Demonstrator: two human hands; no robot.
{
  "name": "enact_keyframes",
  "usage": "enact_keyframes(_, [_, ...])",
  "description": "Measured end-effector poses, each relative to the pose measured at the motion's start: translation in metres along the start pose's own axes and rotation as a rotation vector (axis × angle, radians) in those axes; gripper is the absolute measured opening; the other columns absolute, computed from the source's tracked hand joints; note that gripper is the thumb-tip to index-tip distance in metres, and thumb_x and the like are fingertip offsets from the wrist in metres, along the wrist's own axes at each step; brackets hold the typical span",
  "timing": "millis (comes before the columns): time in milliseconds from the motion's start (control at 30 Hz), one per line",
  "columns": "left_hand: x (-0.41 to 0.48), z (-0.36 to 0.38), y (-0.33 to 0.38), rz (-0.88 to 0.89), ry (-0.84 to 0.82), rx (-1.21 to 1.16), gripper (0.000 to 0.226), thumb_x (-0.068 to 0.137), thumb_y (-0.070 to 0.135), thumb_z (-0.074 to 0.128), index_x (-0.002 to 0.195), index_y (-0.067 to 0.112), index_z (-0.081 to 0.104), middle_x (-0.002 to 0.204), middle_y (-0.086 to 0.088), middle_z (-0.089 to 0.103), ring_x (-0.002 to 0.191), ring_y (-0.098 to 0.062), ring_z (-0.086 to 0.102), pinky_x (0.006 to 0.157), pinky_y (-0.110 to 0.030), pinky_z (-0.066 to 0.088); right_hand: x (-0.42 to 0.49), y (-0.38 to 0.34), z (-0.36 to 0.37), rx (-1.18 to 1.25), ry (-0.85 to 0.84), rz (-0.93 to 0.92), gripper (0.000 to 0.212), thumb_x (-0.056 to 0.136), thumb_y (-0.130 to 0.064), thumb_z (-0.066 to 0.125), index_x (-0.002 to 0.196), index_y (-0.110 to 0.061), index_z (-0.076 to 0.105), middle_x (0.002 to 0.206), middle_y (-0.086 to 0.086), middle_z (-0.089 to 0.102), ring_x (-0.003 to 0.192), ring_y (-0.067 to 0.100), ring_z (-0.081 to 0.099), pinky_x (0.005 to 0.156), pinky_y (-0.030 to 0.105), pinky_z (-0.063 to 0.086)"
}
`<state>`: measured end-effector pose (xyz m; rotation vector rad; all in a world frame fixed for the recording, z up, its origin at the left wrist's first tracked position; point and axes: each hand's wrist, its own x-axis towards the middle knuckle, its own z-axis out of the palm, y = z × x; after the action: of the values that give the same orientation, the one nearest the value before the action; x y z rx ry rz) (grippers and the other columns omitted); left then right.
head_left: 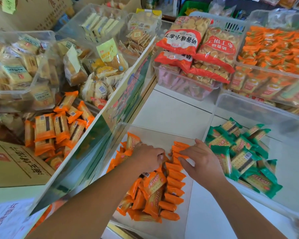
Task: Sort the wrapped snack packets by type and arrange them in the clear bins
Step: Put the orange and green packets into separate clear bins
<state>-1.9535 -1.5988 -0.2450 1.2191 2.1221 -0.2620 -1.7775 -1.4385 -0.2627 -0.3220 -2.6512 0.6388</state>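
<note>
**A:** Where are the orange packets [154,186]?

**B:** In the middle bin [118,133], on the white table [171,109]. A row [175,181] stands on edge down the bin's right side. The others are heaped loosely to the left of it.

**A:** And the left grip [148,157]?

**B:** It's knuckles up over the far end of the heap, with the fingers curled down among the packets. The tips are hidden, so I cannot tell whether they hold one.

**A:** The right grip [199,163]?

**B:** That's at the far end of the row. The thumb and forefinger are nearly straight, and they pinch the endmost packets between them.

**A:** What's around them?

**B:** Green packets [240,157] are piled in the right bin [219,107], just beside the middle one. Past a slanted panel [128,94] on the left lies another orange heap [59,131], near a cardboard box [12,163]. Farther back, red bags [197,44] of small biscuits are stacked on top of another bin.
</note>
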Motion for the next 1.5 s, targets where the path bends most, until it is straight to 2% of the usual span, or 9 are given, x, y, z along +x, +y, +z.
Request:
enact_keyframes(167, [-0.010, -0.002, -0.003, -0.021, -0.065, -0.113, 0.077, 0.103, 0.063, 0.037, 0.164, 0.026, 0.010, 0.140, -0.006, 0.062, 0.136, -0.033, 0.048, 0.121, -0.051, 0.019, 0.001, -0.002, -0.001, -0.020, -0.022, -0.006, 0.018, 0.094, -0.033, 0.069, 0.098, -0.018, 0.079, 0.090, -0.006, 0.074, 0.087, 0.016, 0.068, 0.116, 0.043, 0.039])
enact_keyframes(400, [-0.014, -0.001, -0.001, -0.062, 0.005, -0.493, 0.085, 0.085, 0.064, 0.069, 0.155, 0.026, 0.039, 0.148, 0.003, 0.053, 0.140, -0.028, 0.041, 0.120, -0.044, 0.025, 0.006, -0.018, -0.008, -0.060, -0.059, 0.052, 0.021, 0.088, -0.033, 0.069, 0.100, -0.018, 0.078, 0.091, -0.004, 0.075, 0.087, 0.019, 0.070, 0.116, 0.045, 0.040])
enact_keyframes(533, [-0.014, 0.000, -0.012, -0.036, 0.129, -1.006, 0.046, 0.070, 0.039, 0.088, 0.112, 0.031, 0.070, 0.107, 0.010, 0.074, 0.102, -0.014, 0.070, 0.095, -0.046, 0.057, 0.018, -0.038, -0.011, -0.109, -0.120, 0.066, 0.038, 0.083, -0.045, 0.074, 0.112, -0.021, 0.076, 0.104, -0.006, 0.076, 0.095, 0.021, 0.070, 0.106, 0.047, 0.047])
enact_keyframes(700, [-0.028, -0.023, -0.018, 0.131, 0.119, -1.209, 0.040, 0.073, 0.011, 0.092, 0.107, 0.022, 0.073, 0.084, 0.010, 0.072, 0.078, -0.007, 0.067, 0.074, -0.026, 0.056, 0.052, -0.058, -0.022, 0.033, -0.328, 0.177, 0.055, 0.094, -0.050, 0.066, 0.141, -0.022, 0.057, 0.121, -0.002, 0.069, 0.114, 0.023, 0.062, 0.097, 0.042, 0.049])
enact_keyframes(833, [-0.025, -0.022, -0.023, 0.157, 0.149, -1.069, 0.044, 0.072, 0.014, 0.091, 0.108, 0.029, 0.070, 0.094, 0.010, 0.072, 0.086, -0.004, 0.066, 0.081, -0.025, 0.055, 0.061, -0.066, -0.013, 0.171, -0.410, 0.354, 0.052, 0.091, -0.044, 0.072, 0.139, -0.030, 0.056, 0.122, -0.006, 0.069, 0.111, 0.019, 0.064, 0.096, 0.031, 0.048])
enact_keyframes(967, [-0.018, -0.016, -0.035, 0.104, 0.200, -0.560, 0.047, 0.076, 0.044, 0.083, 0.118, 0.034, 0.062, 0.118, 0.014, 0.064, 0.112, -0.010, 0.061, 0.094, -0.033, 0.052, 0.060, -0.062, -0.007, 0.089, -0.342, 0.383, 0.054, 0.090, -0.037, 0.074, 0.139, -0.027, 0.052, 0.121, -0.001, 0.069, 0.110, 0.023, 0.065, 0.096, 0.039, 0.049])
enact_keyframes(1067, [-0.020, -0.021, -0.041, 0.179, 0.091, -0.188, 0.041, 0.084, 0.057, 0.073, 0.115, 0.031, 0.068, 0.111, 0.009, 0.063, 0.106, -0.018, 0.061, 0.084, -0.033, 0.050, 0.056, -0.064, 0.003, -0.020, -0.406, 0.346, 0.048, 0.092, -0.043, 0.068, 0.132, -0.028, 0.045, 0.115, -0.004, 0.068, 0.106, 0.022, 0.066, 0.085, 0.037, 0.048])
enact_keyframes(1233, [-0.018, -0.036, -0.035, 0.236, -0.084, 0.172, 0.057, 0.087, 0.077, 0.051, 0.118, 0.034, 0.069, 0.111, 0.005, 0.057, 0.119, -0.023, 0.045, 0.103, -0.045, 0.036, 0.051, -0.060, 0.016, -0.054, -0.298, 0.302, 0.038, 0.093, -0.044, 0.068, 0.120, -0.023, 0.052, 0.100, -0.001, 0.068, 0.093, 0.025, 0.065, 0.075, 0.036, 0.048])
enact_keyframes(1500, [-0.020, -0.031, -0.042, 0.232, -0.218, 0.146, 0.084, 0.071, 0.092, 0.055, 0.130, 0.034, 0.062, 0.138, 0.002, 0.056, 0.139, -0.024, 0.034, 0.116, -0.044, 0.030, 0.036, -0.045, 0.032, -0.240, -0.295, 0.049, 0.035, 0.080, -0.040, 0.080, 0.108, -0.027, 0.063, 0.097, -0.007, 0.066, 0.095, 0.022, 0.063, 0.082, 0.037, 0.053])
